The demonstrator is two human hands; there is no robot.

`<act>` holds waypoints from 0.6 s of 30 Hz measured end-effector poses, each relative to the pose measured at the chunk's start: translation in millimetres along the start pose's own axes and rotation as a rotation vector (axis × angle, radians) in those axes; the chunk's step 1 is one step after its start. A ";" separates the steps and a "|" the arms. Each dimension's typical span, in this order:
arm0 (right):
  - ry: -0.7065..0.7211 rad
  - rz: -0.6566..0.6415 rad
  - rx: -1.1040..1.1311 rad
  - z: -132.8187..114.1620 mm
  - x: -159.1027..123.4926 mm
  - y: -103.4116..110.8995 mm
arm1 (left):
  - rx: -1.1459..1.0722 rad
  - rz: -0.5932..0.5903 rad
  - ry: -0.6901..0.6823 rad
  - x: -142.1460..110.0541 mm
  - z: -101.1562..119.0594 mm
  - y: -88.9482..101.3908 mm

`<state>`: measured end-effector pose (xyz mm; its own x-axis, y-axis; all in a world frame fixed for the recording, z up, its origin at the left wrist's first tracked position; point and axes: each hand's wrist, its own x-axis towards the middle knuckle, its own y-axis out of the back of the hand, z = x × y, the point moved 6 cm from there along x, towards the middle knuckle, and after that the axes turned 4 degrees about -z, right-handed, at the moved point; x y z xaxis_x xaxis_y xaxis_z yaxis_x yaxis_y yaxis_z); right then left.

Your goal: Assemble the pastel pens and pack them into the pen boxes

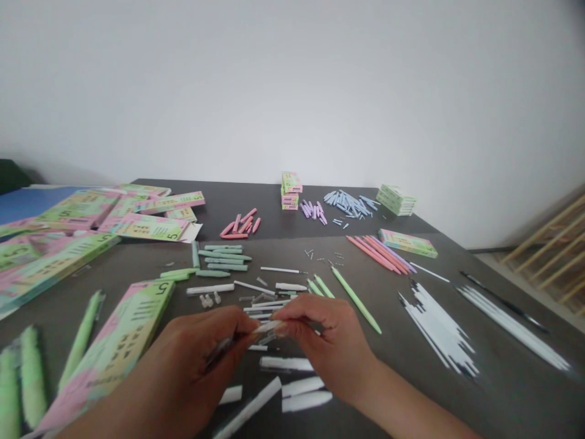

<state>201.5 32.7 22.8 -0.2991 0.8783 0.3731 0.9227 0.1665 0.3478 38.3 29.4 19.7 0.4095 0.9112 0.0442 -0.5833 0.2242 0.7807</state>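
My left hand (201, 353) and my right hand (326, 335) meet over the near middle of the table. Both are closed in a pinch on a small white pen part (267, 327), mostly hidden by the fingertips. White pen barrel pieces (306, 400) and a white tube (256, 405) lie below the hands. Just beyond them are several thin refills (269, 303), small clear caps (210, 300) and a white barrel (210, 289). To the right of my right hand lies a light green pen (355, 299).
Pink-and-green boxes (109, 353) cover the left side, with light green pens (80, 338) beside them. Dark green (226, 261), red (242, 224), purple (314, 211) and blue barrels (350, 203) lie farther back. White refills (439, 329) and coral pens (379, 253) are at right.
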 end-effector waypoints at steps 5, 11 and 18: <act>-0.042 -0.028 0.026 2.5 -0.3 -2.5 | 0.046 0.025 -0.073 -3.4 1.7 -1.1; -0.099 -0.062 0.052 8.8 0.0 -6.8 | 0.053 0.027 -0.155 -5.0 5.3 -0.8; -0.182 -0.133 0.093 13.7 -1.4 -13.6 | 0.062 0.037 -0.181 -7.5 7.2 -1.5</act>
<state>192.8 35.4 5.8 -0.3787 0.9106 0.1654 0.8990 0.3194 0.2996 41.1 19.8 22.7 0.5109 0.8404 0.1806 -0.5580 0.1644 0.8134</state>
